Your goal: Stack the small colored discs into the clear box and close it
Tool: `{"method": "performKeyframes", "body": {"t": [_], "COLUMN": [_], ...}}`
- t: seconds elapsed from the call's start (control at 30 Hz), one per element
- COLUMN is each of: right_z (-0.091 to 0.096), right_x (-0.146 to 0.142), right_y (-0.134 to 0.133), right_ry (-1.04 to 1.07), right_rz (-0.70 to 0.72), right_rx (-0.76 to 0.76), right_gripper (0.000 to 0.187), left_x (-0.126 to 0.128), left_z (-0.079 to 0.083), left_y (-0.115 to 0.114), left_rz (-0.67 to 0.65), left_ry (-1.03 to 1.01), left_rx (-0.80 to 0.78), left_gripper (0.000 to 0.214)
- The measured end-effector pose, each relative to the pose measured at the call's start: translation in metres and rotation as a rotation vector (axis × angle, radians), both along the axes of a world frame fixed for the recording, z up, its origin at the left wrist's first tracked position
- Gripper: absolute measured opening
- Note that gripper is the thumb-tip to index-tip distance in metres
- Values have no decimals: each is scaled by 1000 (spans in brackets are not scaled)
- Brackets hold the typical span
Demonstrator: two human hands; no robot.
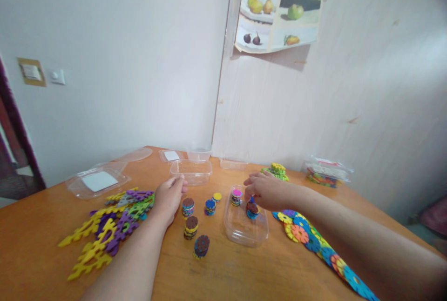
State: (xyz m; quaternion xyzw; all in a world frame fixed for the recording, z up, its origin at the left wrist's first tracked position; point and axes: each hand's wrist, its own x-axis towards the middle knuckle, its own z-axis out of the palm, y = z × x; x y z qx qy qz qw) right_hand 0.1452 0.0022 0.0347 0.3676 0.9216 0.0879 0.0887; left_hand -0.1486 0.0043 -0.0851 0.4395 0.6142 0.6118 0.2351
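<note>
My right hand (264, 190) reaches over a clear plastic box (246, 236), its fingers closed on a stack of flower-shaped discs (252, 210) with a brown top. The fingers partly hide that stack. In the same box stands another stack (236, 197) with a pink top. On the table, my left hand (170, 199) lies with its fingers curled in; nothing shows in it. Close to its right are several short disc stacks, among them a brown-topped one (188, 206), a blue-topped one (210, 207) and a low yellow one (217, 197).
Joined yellow, purple and green toothed pieces (118, 222) lie at left. Right of the box runs a band of coloured flower discs (314, 240). Clear containers (191, 172) and lids (99, 181) stand along the back; a filled box (326, 172) sits at far right.
</note>
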Motion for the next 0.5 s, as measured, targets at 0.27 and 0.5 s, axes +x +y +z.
{"method": "performKeyframes", "body": {"t": [0.27, 0.5], "right_z": [-5, -6], "right_x": [-6, -4], "right_y": [-5, -9], "right_ry": [-76, -108], "right_rz": [38, 1], "right_rx": [11, 26], "right_gripper": [23, 26], "left_x": [1, 0], "left_z": [1, 0], "left_y": [-2, 0], "left_rz": [-6, -6], "left_ry": [-12, -13], "left_rx": [4, 1], "left_gripper": [43, 43]}}
